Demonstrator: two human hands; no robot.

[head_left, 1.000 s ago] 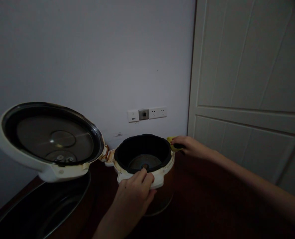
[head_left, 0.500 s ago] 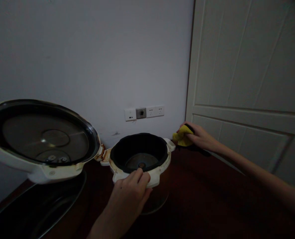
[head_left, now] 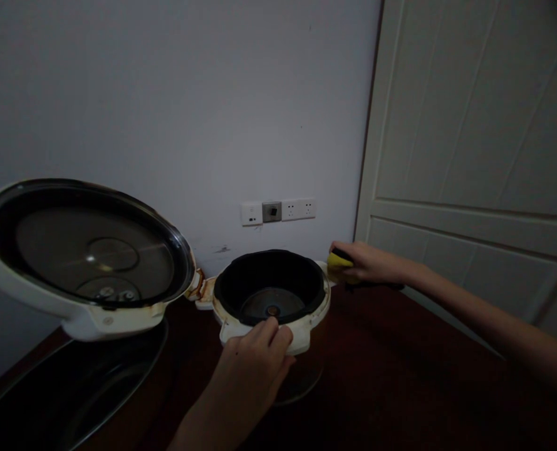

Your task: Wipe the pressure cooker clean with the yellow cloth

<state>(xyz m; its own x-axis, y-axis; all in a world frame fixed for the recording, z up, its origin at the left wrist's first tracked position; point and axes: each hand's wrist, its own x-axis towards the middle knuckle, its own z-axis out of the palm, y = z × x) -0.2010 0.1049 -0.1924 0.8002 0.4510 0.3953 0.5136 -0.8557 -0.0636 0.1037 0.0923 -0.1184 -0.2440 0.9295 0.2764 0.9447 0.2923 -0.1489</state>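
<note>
A white pressure cooker (head_left: 301, 332) with a dark, hollow inside stands on the dark red table, its lid (head_left: 78, 244) swung open to the left on a rust-stained hinge. My left hand (head_left: 259, 354) grips the cooker's white front rim, fingers over the top edge. In my right hand (head_left: 365, 262) is a yellow cloth (head_left: 338, 266) with a dark part, bunched between the fingers and pressed at the right side of the cooker's rim. The right side handle is mostly hidden behind the cloth.
A large dark pot (head_left: 118, 394) with a metal rim sits under the lid at the lower left. Wall sockets (head_left: 278, 211) are set in the pale wall behind the cooker. A white panelled door (head_left: 470, 125) rises on the right.
My right hand has brought the yellow cloth a little left and in against the cooker's right edge. My left hand keeps its hold on the rim. The view has shifted slightly.
</note>
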